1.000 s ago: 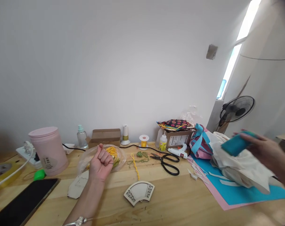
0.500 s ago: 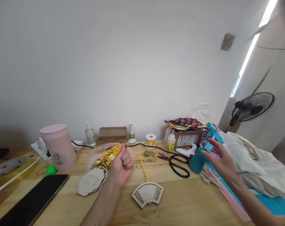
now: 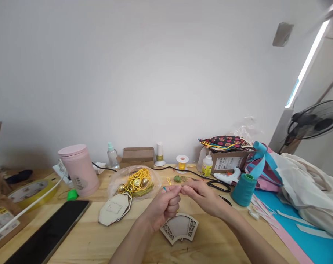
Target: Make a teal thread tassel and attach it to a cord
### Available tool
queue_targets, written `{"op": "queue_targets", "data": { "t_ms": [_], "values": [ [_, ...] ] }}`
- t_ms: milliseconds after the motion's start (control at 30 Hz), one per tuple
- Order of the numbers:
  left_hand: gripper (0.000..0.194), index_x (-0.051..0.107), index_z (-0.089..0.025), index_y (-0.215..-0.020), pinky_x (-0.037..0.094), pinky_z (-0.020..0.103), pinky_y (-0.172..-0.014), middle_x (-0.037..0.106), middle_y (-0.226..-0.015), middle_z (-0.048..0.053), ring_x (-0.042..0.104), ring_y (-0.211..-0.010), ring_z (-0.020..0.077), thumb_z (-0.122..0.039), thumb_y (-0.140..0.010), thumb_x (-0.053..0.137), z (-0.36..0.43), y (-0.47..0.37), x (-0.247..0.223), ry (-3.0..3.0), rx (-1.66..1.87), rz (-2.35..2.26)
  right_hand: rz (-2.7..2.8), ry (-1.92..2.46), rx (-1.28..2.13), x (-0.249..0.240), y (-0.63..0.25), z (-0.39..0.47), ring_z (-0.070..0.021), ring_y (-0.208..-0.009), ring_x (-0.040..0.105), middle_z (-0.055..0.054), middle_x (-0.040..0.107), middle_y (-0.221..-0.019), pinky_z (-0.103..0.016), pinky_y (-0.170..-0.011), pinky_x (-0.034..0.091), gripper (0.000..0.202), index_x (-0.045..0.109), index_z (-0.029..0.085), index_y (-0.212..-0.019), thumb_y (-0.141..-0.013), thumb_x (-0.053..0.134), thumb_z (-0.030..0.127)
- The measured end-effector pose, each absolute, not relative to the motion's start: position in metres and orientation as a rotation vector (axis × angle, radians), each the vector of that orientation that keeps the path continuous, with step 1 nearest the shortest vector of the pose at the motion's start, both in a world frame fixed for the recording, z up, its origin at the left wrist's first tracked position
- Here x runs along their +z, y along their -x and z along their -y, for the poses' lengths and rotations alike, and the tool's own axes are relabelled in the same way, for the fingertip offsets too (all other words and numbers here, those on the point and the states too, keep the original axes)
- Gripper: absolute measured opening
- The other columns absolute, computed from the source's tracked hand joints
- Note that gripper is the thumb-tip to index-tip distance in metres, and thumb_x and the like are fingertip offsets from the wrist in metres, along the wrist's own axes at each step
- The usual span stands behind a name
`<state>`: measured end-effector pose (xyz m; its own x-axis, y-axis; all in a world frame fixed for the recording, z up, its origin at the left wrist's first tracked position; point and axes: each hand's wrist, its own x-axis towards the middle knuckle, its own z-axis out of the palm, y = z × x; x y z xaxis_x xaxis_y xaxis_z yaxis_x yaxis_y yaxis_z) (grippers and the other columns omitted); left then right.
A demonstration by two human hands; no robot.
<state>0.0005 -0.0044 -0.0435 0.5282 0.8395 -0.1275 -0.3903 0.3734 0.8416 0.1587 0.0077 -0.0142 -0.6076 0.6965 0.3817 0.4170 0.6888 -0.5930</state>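
Note:
My left hand [image 3: 166, 205] is closed with thumb and forefinger pinched, a small teal bit showing at the forefinger. Its fingertips meet those of my right hand [image 3: 203, 196], also pinched, above the table. Anything between them is too small to make out. Just below lies a fan-shaped wooden frame [image 3: 180, 228] with lattice ends, partly behind my left hand. The loop of its yellow cord [image 3: 169, 180] shows past my fingers. Black-handled scissors [image 3: 219, 185] lie mostly hidden behind my right hand, near a green thread bundle [image 3: 177, 178].
A teal thread cone [image 3: 243, 190], glue gun [image 3: 229, 177] and glue bottle [image 3: 207, 165] stand at right, near a cardboard box [image 3: 229, 161]. At left are a phone [image 3: 49, 231], pink canister [image 3: 80, 170], octagonal pieces [image 3: 113, 209] and a bag of yellow cords with gold bells [image 3: 137, 181].
My right hand has come from beside the teal cone, at the right, to meet my left hand's fingertips. It was spread and is now pinched. The view has turned slightly left.

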Motion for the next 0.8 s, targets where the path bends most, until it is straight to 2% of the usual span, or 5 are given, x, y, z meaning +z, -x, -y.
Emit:
{"op": "queue_targets", "data": {
  "t_ms": [233,333,400,533,800],
  "values": [
    [0.046,0.053,-0.017,-0.079,0.007,0.011,-0.03,0.025,-0.041,-0.01,0.013,-0.032,0.0014,-0.06,-0.073,0.037,0.002,-0.003,-0.045,-0.672,0.663,-0.512,2.294,0.813,0.184,-0.012,-0.181,-0.001,-0.0094,-0.054,0.039,0.002,0.042,-0.057,-0.02,-0.048,0.027,0.026,0.065,0.019,-0.07,-0.082,0.047,0.033],
    [0.065,0.054,-0.016,-0.087,0.026,0.012,-0.034,0.051,-0.062,0.002,0.042,-0.044,0.0063,-0.072,-0.066,0.027,0.008,-0.01,-0.043,-0.549,0.585,-0.417,2.253,0.748,0.073,-0.007,-0.182,0.003,-0.0089,-0.053,0.04,0.002,0.042,-0.057,-0.02,-0.047,0.026,0.024,0.067,0.021,-0.078,-0.083,0.046,0.032],
    [0.073,0.054,-0.014,-0.091,0.043,0.024,-0.05,0.055,-0.082,0.009,0.054,-0.066,0.015,-0.074,-0.064,0.022,0.013,-0.016,-0.042,-0.508,0.594,-0.388,2.227,0.721,0.043,-0.006,-0.181,0.005,-0.0089,-0.053,0.041,0.001,0.042,-0.056,-0.02,-0.047,0.027,0.027,0.068,0.02,-0.075,-0.083,0.045,0.032],
    [0.086,0.054,-0.008,-0.099,0.041,0.045,-0.076,0.053,-0.101,0.014,0.049,-0.092,0.0254,-0.076,-0.064,0.015,0.024,-0.028,-0.043,-0.502,0.526,-0.326,2.205,0.691,0.03,-0.01,-0.178,0.004,-0.0096,-0.054,0.042,0.0,0.046,-0.056,-0.02,-0.048,0.028,0.031,0.067,0.018,-0.069,-0.084,0.044,0.032],
    [0.104,0.05,0.0,-0.109,0.032,0.049,-0.082,0.046,-0.116,0.025,0.04,-0.109,0.0352,-0.077,-0.061,0.0,0.037,-0.027,-0.034,-0.612,0.312,-0.269,2.245,0.824,0.295,-0.023,-0.174,-0.009,-0.0097,-0.056,0.047,0.001,0.054,-0.057,-0.019,-0.051,0.033,0.027,0.063,0.016,-0.064,-0.08,0.051,0.034]
  ]
}}
